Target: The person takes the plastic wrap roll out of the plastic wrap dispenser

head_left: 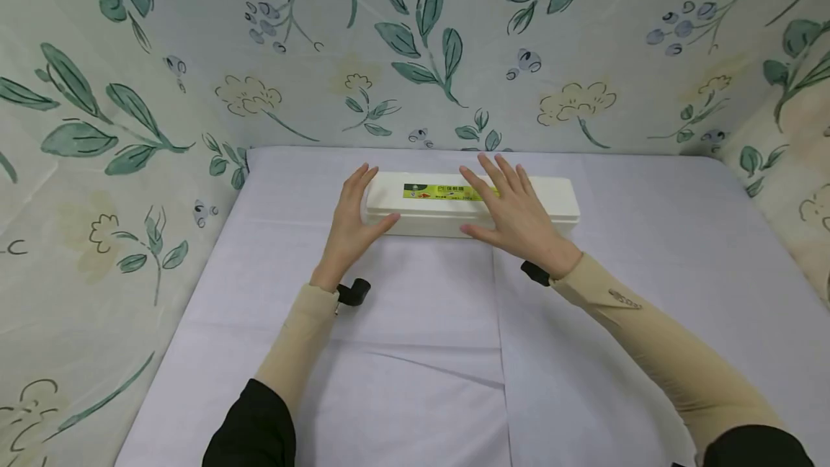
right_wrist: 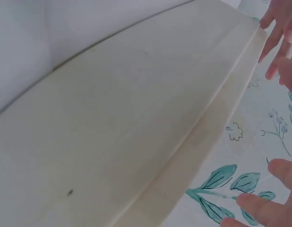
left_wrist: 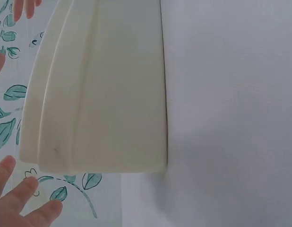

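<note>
A long white cling film box [head_left: 470, 225] with a yellow-green label [head_left: 437, 192] lies crosswise near the table's far edge. At its left end is my left hand [head_left: 353, 225], fingers extended and thumb reaching toward the front face. My right hand [head_left: 515, 211] spreads its fingers over the right half, partly covering the label. Whether either hand touches the box is not clear. The left wrist view shows the box's plain front [left_wrist: 117, 94] with fingertips [left_wrist: 28, 189] beside its end. In the right wrist view, the front face [right_wrist: 113, 104] fills much of the picture.
A white cloth [head_left: 415, 380] with fold creases covers the table. Behind and to the sides hangs a leaf-and-flower patterned fabric [head_left: 311, 49]. Each wrist carries a small black device, such as the one [head_left: 354, 292] on the left.
</note>
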A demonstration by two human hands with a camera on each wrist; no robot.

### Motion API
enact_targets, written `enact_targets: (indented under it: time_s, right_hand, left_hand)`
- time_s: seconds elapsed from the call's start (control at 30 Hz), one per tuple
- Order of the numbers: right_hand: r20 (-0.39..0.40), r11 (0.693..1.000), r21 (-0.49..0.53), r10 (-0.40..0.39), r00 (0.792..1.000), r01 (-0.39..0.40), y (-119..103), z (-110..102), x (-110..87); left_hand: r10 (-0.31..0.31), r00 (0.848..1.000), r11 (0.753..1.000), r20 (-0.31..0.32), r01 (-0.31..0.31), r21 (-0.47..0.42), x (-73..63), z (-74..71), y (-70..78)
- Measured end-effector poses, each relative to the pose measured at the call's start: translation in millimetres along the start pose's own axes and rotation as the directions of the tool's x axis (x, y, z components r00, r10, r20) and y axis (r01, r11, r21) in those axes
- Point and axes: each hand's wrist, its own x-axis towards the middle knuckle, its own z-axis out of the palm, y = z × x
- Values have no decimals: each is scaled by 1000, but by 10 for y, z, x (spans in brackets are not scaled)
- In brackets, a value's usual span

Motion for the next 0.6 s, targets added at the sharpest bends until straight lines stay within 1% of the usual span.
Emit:
enact_targets:
  time_s: [0.17, 0.3, 0.43, 0.6]
  right_hand:
    - [34, 1000, 14, -11, 999, 10, 7, 25, 39]
    - [33, 999, 23, -34, 999, 34, 17, 40, 56]
    - [28, 998, 32, -53, 998, 52, 22, 45, 66]
    - [41, 998, 34, -51, 998, 50, 21, 43, 78]
  left_hand:
    - [-45, 999, 994, 24, 47, -98, 1, -20, -83]
    - [-115, 992, 976, 54, 123, -177, -3, -31, -132]
    - [-179, 979, 944, 96, 198, -264, 12, -43, -187]
    - [-207, 964, 892, 168, 257, -373, 41, -84, -235]
